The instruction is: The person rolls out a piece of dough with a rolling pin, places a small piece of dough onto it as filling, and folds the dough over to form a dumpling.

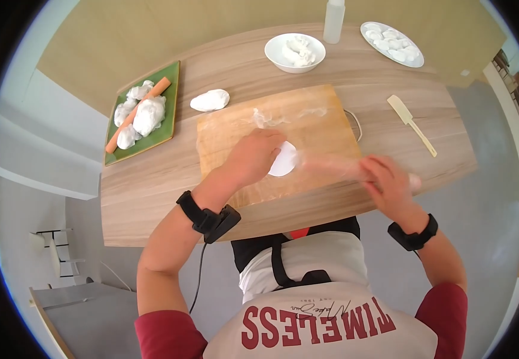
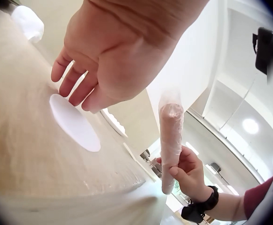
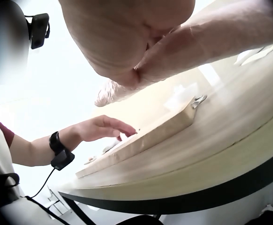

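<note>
A thin white round wrapper, seemingly dough (image 1: 283, 160), lies on the wooden board (image 1: 338, 113). My left hand (image 1: 256, 157) is at its left edge; in the left wrist view the extended fingertips (image 2: 90, 104) come right at the rim of the white round (image 2: 75, 123). To the right, my right hand (image 1: 389, 184) grips one end of a rolling pin (image 1: 331, 167) wrapped in clear film. The pin is blurred in the head view, its far end near the round. The left wrist view shows the pin (image 2: 170, 136) raised, with fingers and thumb curled round it.
A green tray (image 1: 168, 113) at left carries white lumps and a long orange rod. Behind the board are a white lump (image 1: 210, 100), a bowl (image 1: 274, 55) of white dough and a bottle (image 1: 333, 23). A plate (image 1: 418, 58) of white pieces and a spatula (image 1: 412, 122) are at right.
</note>
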Motion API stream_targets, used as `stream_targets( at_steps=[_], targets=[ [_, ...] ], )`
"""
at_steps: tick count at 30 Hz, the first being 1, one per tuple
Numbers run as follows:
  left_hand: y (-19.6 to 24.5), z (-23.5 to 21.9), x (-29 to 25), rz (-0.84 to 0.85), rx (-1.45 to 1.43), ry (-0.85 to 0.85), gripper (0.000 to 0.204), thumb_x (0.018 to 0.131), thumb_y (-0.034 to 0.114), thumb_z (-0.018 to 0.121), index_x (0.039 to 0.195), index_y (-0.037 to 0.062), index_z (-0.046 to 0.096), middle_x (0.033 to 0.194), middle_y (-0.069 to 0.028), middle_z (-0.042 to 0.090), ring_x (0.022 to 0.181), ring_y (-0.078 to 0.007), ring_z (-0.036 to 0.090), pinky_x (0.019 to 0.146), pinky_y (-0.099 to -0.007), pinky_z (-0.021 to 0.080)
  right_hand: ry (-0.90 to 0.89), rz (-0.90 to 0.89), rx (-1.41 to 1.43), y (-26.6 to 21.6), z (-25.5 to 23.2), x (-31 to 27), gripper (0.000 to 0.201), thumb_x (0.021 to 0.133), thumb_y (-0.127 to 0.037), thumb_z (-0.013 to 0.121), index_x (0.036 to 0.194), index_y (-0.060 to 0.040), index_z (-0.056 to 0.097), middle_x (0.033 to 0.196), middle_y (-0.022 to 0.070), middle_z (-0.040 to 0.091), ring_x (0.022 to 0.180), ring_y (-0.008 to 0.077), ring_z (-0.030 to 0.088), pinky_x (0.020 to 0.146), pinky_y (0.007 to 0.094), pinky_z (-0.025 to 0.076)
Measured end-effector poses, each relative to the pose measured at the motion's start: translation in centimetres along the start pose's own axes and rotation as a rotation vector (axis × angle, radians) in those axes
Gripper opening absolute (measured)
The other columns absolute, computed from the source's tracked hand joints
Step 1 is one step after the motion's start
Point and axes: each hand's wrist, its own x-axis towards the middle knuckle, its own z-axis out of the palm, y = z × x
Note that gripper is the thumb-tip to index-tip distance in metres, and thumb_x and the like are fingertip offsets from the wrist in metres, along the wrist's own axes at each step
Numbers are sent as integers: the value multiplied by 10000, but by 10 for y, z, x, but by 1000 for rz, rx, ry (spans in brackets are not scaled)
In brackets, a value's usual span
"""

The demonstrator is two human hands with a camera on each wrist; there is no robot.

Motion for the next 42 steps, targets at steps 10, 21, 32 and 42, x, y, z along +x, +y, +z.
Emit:
stream_targets(
  at_steps=[10, 21, 32, 42],
  targets=[
    [-11, -36, 52, -8, -3, -435, 337, 681, 202, 730, 972, 52, 645, 795, -103, 648, 686, -225, 589, 629, -333, 477, 89, 189, 127, 5, -16, -3, 429, 707, 64, 638, 1115, -20, 535, 1062, 149, 561, 890, 324, 586, 722, 346, 510],
    [8, -3, -23, -848, -1204, -58, 348, 884, 199, 582, 1144, -18, 501, 944, -107, 635, 825, -161, 637, 718, -288, 523, 44, 194, 131, 13, -9, 18, 392, 727, 31, 627, 1107, -15, 541, 1044, 143, 568, 882, 325, 586, 720, 356, 507],
    [39, 24, 11, 30, 275, 122, 440, 930, 297, 442, 1315, 85, 416, 1375, -172, 353, 1312, -319, 268, 1064, -472, 209, -132, -99, 85, 10, 39, 49, 395, 660, -14, 659, 1041, -65, 571, 1030, 100, 557, 944, 282, 553, 767, 364, 473],
    [-7, 32, 80, 171, 354, 122, 449, 913, 300, 451, 1312, 94, 422, 1378, -140, 366, 1308, -300, 285, 1071, -498, 188, -239, 27, -242, 48, 59, 94, 547, 830, -404, 522, 1284, -105, 465, 1347, 159, 399, 1250, 334, 357, 988, 620, 228]
  ],
)
